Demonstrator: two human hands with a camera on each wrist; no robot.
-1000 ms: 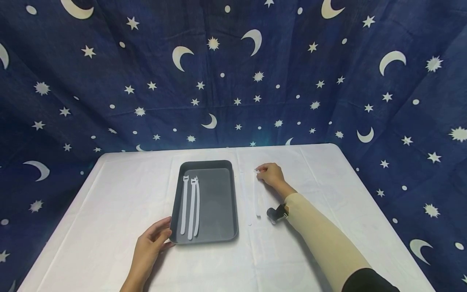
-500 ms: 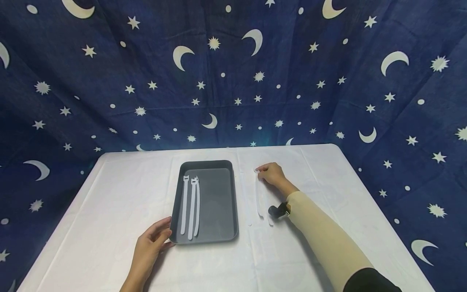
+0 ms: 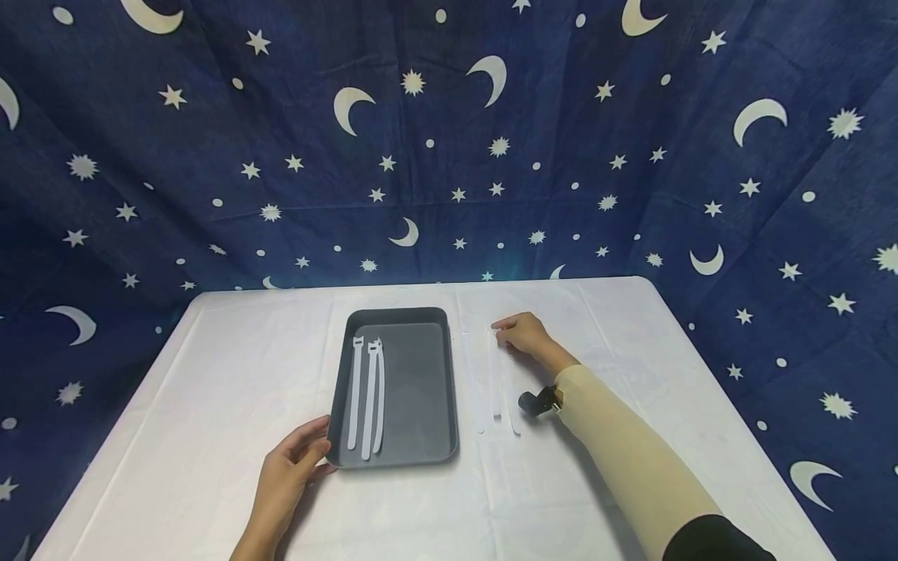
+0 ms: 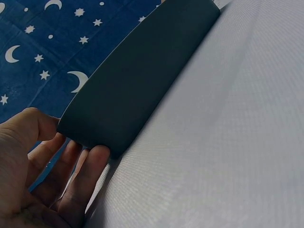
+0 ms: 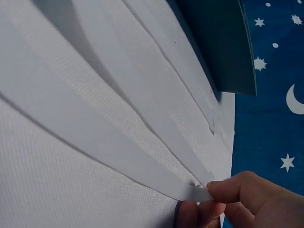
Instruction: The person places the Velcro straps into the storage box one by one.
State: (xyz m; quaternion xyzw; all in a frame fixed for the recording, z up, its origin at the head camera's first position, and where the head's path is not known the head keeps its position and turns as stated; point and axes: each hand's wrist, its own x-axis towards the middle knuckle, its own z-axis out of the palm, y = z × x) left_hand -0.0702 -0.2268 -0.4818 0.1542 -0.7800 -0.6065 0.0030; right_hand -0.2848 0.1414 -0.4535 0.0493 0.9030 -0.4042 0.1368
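Observation:
Low in the right wrist view, my right hand (image 3: 525,333) pinches the head end of a white hook-and-loop cable tie (image 5: 95,128) between thumb and fingers. Its tail (image 3: 514,417) slants toward the right sleeve. Close beside it on the white cloth lies a second cable tie (image 5: 137,90), its head end right at my fingertips. A third cable tie (image 5: 190,80) lies nearest the grey tray (image 3: 417,389). At the tray's near left corner, my left hand (image 3: 288,471) grips the wall, thumb at the rim and fingers beneath.
Inside the tray, along its left side, lie three more cable ties (image 3: 369,401), heads pointing away. A white cloth (image 3: 231,374) covers the table. Behind it hangs a dark blue curtain (image 3: 449,167) with moons and stars. A small black camera (image 3: 539,403) sits on the right wrist.
The tail of the pinched cable tie has swung apart to the right of its neighbour, where one second ago they overlapped. My right hand shifted very slightly right; my left hand and the tray stayed put.

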